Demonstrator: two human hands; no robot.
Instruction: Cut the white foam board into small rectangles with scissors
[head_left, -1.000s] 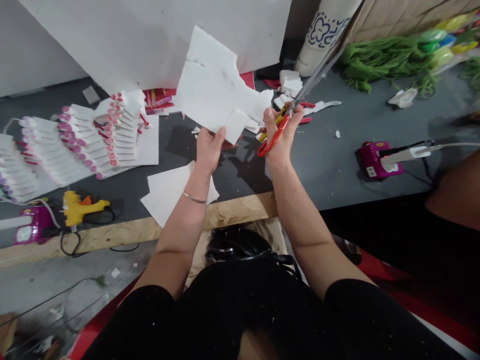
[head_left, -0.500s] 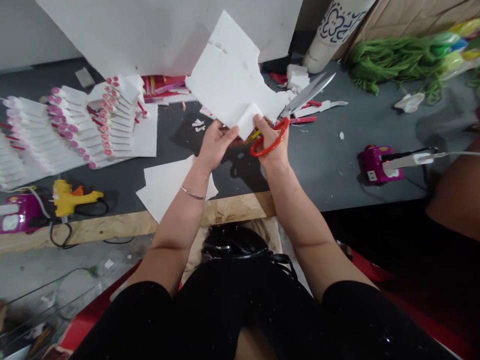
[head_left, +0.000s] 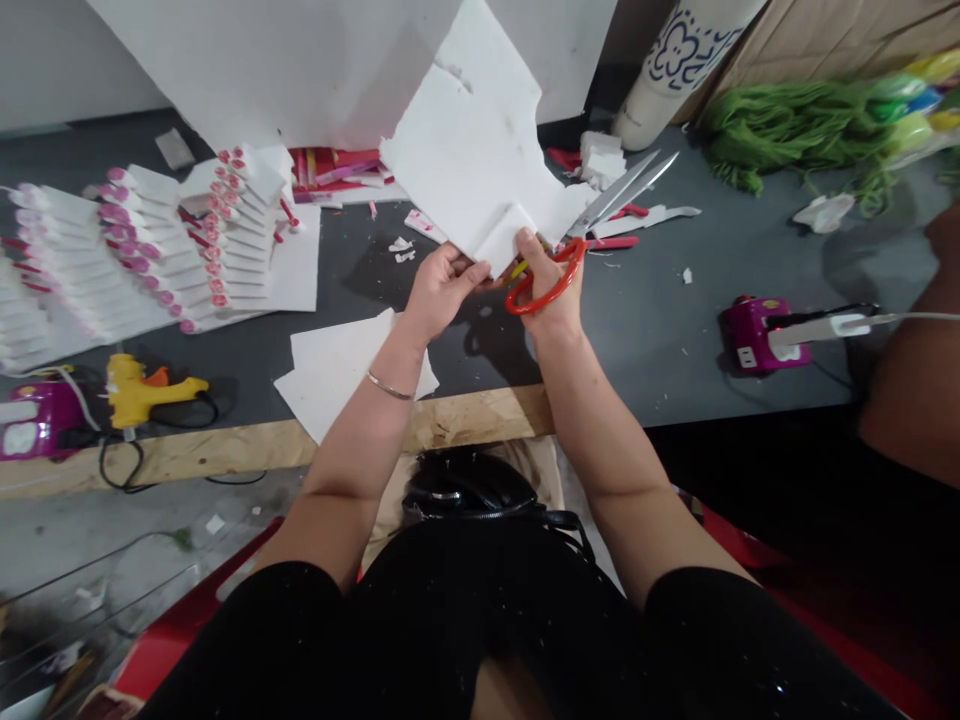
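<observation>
Diagonally forward-right, the open scissors (head_left: 593,214)

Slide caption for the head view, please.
Left hand and right hand hold a small white piece over a larger sheet, the right also holding open scissors.

With left forearm (head_left: 366,432) and right forearm (head_left: 609,425) stretched forward, angled inward, pinching with left hand (head_left: 442,290), gripping with right hand (head_left: 547,275), right thumb (head_left: 529,241) extended

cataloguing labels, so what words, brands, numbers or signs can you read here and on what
None can be read.
White patterned container: small mark near base, too small to read.
Purple power block at right: yellow label, too blurred to read.
Pink-marked strip: too blurred to read.
</observation>
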